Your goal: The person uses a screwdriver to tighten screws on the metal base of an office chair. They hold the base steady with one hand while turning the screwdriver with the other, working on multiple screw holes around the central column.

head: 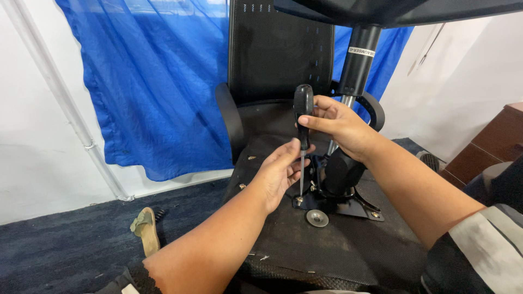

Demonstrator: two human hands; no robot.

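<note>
While upright, screwdriver (303,117) near seat edge (234,179)

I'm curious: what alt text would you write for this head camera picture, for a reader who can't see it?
Two bare hands work a black-handled screwdriver upright on a screw in a black metal plate under an overturned office chair: the right hand grips the handle, the left hand steadies the shaft. Behind hangs a blue cloth; a sandal lies on dark carpet.

The screwdriver (303,124) handle's middle is hidden behind the right hand's fingers (318,121).
</note>
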